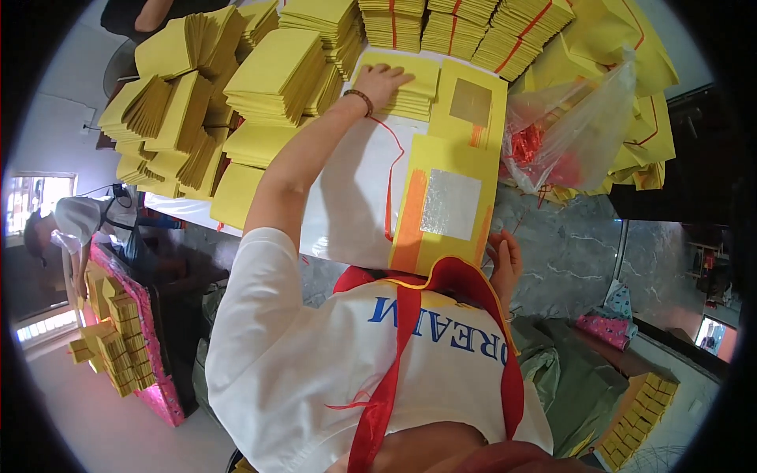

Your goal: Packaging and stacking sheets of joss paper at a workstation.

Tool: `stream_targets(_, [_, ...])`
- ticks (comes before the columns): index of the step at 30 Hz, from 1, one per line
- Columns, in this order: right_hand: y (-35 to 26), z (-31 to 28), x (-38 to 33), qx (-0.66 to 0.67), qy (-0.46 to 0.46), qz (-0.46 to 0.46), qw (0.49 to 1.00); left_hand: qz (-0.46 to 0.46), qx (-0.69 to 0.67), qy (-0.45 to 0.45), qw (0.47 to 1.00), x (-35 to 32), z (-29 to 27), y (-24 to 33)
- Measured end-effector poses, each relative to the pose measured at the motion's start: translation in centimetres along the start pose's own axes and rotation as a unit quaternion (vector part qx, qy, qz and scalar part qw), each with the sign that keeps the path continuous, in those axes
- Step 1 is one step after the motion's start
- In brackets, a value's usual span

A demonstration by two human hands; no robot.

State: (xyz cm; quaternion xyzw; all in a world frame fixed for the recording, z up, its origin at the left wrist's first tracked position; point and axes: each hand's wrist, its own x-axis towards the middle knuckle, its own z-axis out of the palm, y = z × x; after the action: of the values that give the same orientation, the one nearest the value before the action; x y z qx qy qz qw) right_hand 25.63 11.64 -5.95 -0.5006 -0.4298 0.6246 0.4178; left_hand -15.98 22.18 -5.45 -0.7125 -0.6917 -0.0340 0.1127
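My left hand [380, 85] lies with fingers spread on a stack of yellow joss paper [414, 75] toward the far side of the white table [339, 213]. Nearer to me is a yellow joss paper sheet with a silver foil square [451, 205] and orange bands. Behind it, partly overlapped, lies a sheet with a dull gold square [471, 102]. Low by the table's near right edge, beside the silver-square sheet, my right hand [505, 258] has loosely bent fingers and nothing visible in them. A red string [389, 189] trails over the tabletop from the stack.
Tall yellow paper stacks [272, 75] crowd the left, and red-tied bundles [453, 31] line the back. A clear plastic bag [579, 126] with red material hangs at the right. Another person [75, 225] works far left beside piled paper bundles [118, 335].
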Motion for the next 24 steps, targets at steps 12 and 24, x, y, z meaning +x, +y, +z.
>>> stream_targets(12, [2.0,-0.1,0.7,0.014,-0.001,0.046,0.999,0.026,-0.033,-0.089,0.995,0.6,1.1,-0.9])
stream_targets(24, [1.1,-0.3,1.1,0.013,-0.017,0.034,0.999,0.010,-0.101,-0.113,0.988,0.0,0.5,-0.5])
